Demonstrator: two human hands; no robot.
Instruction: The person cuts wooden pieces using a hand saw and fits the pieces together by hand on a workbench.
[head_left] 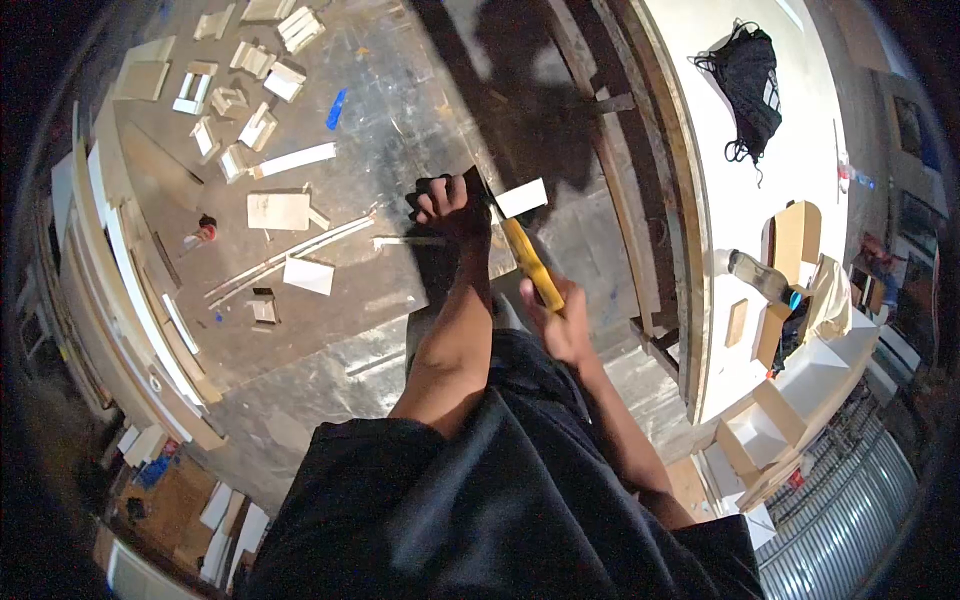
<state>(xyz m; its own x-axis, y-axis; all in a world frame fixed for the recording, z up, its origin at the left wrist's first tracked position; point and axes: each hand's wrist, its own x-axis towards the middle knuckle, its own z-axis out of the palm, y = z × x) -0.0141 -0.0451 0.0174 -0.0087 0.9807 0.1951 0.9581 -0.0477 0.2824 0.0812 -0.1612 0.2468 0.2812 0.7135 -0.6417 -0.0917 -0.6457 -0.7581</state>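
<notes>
My right hand (pixel 560 320) is wrapped round the yellow handle (pixel 532 262) of a hand tool, which points away from me. A narrow dark part (pixel 490 197) runs from the handle's far end towards my left hand; its kind is unclear. My left hand (pixel 443 205) is closed, with the fingers curled. Something black shows about its fingers, but I cannot make out what it holds. Beside the tool's far end is a small white rectangular piece (pixel 523 198). I cannot tell whether the tool touches it.
Several small wooden frames (pixel 257 126) lie on the floor at the upper left, near a blue strip (pixel 337 108) and long thin strips (pixel 290 260). To the right stands a white-topped bench (pixel 715 250) bearing a black cloth item (pixel 750 90), a bottle (pixel 762 277) and open boxes (pixel 762 430).
</notes>
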